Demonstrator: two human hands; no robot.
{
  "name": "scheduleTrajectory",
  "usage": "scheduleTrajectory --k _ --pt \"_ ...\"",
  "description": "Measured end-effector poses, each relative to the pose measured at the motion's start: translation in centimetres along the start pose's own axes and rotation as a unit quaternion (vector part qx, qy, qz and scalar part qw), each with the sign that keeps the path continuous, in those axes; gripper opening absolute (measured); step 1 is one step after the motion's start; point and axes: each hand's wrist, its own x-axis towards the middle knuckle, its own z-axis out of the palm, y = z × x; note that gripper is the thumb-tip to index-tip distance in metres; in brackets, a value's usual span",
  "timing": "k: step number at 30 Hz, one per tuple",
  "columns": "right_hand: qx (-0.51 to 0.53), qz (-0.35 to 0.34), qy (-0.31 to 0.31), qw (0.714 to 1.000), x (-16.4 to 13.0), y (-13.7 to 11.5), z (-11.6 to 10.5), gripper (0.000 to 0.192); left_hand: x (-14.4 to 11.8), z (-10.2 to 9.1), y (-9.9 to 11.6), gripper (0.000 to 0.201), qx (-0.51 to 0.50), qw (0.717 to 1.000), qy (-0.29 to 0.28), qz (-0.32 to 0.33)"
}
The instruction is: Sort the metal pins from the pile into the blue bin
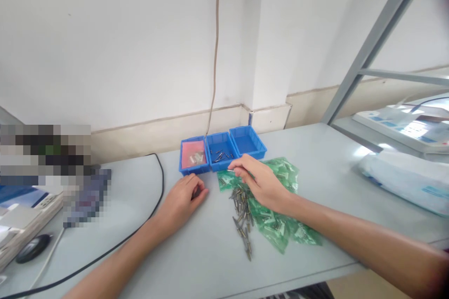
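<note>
Three blue bins (247, 144) stand on the pale bench (201, 257), by a white wall (140, 42), beyond the curled left hand (183, 200), its grip unclear; silvery, brassy pins (240, 202) lie heaped beside the right hand (258, 180), which pinches a slim metallic piece (231, 170).

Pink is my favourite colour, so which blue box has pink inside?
The left box of three, nearest the left hand: pink material lies inside. No pink shows in the middle box or the right box.
</note>
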Motion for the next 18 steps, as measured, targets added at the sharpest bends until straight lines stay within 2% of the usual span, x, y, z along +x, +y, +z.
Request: scheduleTrajectory --k 15,18 --pt "0.072 0.052 0.012 0.996 -0.27 -0.11 0.11 0.027 -0.14 -0.06 -0.12 0.021 -0.011 1.000 -0.013 -0.009" --pt "0.182 0.132 0.011 0.974 0.04 -0.56 0.05 0.027 -0.16 -0.11 -0.08 0.020 -0.014 1.000 -0.011 -0.011"
